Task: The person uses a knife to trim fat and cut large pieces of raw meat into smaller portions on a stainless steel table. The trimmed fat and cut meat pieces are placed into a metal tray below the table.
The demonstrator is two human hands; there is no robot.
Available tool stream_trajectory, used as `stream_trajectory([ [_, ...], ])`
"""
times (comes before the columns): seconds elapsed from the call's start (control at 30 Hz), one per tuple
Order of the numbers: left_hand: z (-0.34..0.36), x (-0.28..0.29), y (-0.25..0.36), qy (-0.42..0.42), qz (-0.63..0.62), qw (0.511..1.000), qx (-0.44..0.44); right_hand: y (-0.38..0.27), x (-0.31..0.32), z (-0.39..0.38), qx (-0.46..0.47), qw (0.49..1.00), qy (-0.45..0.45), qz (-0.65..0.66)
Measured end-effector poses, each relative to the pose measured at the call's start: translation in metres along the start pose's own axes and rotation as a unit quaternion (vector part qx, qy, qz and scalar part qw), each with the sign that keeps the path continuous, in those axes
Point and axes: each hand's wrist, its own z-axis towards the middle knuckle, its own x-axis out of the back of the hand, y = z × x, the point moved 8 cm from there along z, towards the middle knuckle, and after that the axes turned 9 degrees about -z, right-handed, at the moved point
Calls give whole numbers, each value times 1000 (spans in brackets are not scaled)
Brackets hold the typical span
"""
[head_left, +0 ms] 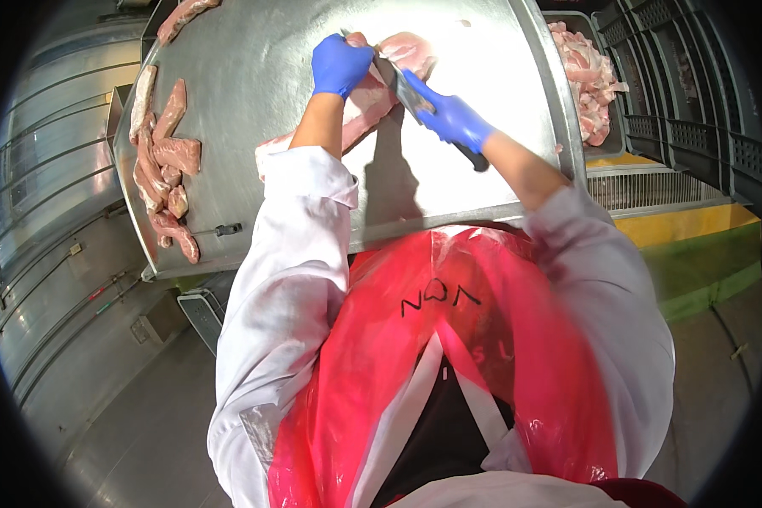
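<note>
My left hand (343, 66), in a blue glove, is closed on the upper end of a long pale-pink piece of meat (364, 112) on the metal work table (483, 182). My right hand (453, 117), also gloved in blue, grips the dark handle of a knife (402, 91). The blade lies across the meat, just right of my left hand, slanting up and left. Its far end is partly hidden by the meat and the left glove. A rounder flap of pink meat (408, 52) lies beyond the blade; whether it joins the long piece I cannot tell.
Several meat strips (176, 154) lie along the table's left side, near a thin metal tool with a black handle (228, 229). Right of the table's raised rim (565, 102) stands a tub of pale meat pieces (597, 89), beside dark slotted crates (681, 76).
</note>
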Motion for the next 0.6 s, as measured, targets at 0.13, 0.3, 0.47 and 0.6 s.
stream_trajectory([
  [0.13,0,-2,29,-49,-25,997,-54,9,-2,10,-1,999,22,-24],
  [0.3,41,4,-15,-75,-139,987,-18,-1,-31,32,8,999,35,2],
  [0.47,24,12,18,-106,-121,986,-35,2,-44,-9,20,999,35,29],
  [0.6,16,31,31,-49,-171,983,-31,-18,-42,29,33,995,95,-9],
])
